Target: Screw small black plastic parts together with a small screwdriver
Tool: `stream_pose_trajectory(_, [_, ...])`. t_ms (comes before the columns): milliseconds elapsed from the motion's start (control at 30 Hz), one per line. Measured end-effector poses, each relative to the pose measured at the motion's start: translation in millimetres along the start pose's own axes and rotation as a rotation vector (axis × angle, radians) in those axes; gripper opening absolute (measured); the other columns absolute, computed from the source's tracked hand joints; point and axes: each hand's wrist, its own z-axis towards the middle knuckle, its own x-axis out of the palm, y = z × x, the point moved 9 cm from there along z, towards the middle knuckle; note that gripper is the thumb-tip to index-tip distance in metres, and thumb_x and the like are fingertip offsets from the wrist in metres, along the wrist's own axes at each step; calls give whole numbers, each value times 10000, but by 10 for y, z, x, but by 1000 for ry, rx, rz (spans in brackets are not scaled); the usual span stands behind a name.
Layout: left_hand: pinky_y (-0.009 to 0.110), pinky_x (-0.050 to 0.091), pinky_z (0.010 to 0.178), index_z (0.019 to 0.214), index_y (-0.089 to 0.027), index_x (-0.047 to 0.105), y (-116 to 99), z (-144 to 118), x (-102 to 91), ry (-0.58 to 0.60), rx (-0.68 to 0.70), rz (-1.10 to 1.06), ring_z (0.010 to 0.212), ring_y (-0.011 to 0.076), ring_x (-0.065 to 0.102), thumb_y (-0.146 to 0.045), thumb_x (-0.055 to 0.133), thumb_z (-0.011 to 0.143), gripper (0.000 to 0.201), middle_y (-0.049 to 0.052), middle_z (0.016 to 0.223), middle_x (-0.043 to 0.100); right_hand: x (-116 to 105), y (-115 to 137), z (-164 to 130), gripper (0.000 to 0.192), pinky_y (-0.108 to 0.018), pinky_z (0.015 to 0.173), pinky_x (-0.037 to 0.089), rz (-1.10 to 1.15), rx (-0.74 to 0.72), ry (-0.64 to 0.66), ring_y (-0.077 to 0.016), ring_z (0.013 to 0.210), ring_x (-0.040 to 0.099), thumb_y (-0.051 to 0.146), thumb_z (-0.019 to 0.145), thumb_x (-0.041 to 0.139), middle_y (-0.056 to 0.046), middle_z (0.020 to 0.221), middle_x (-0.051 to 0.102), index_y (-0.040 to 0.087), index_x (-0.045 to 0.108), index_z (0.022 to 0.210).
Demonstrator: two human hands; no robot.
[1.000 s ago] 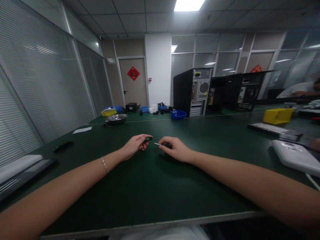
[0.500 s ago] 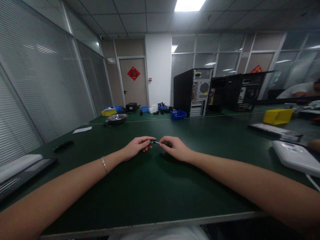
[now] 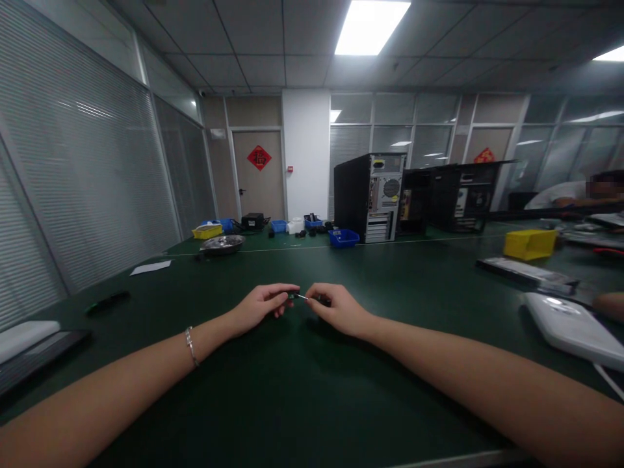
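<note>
both hands meet mid-table [image 3: 312, 390]: left hand [image 3: 260, 305] pinches a small green part [image 3: 292, 296], right hand [image 3: 336, 309] grips a thin tool [image 3: 312, 299] whose tip touches it; work looks midway.

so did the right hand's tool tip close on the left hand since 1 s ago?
Yes. The right hand brought the thin tool leftward along the green table; its tip now meets the small part in the left hand.

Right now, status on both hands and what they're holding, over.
Left hand pinching a small green part. Right hand gripping a small screwdriver, tip at the part. Green table underneath; nothing between the hands.
</note>
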Motion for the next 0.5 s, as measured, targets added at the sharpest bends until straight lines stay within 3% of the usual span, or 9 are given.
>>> stream_pose_trajectory(200, [267,408,632,1236,-149,512,-55,-17,20,1,2,86,692,137,497,-368,456,850,447,59,847,579,0,32,3,167,-244,637,394,-13,-24,-5,-145,725,538,247,844,485,-19,810,621,177,629,890])
stream_pose_trajectory(500, [264,408,636,1226,-143,520,5,6,36,55,9,13,697,136,504,-345,444,862,424,64,855,577,21,38,13,174,-242,660,404,41,-41,44,-147,751,542,237,835,496,-21,833,625,166,637,909])
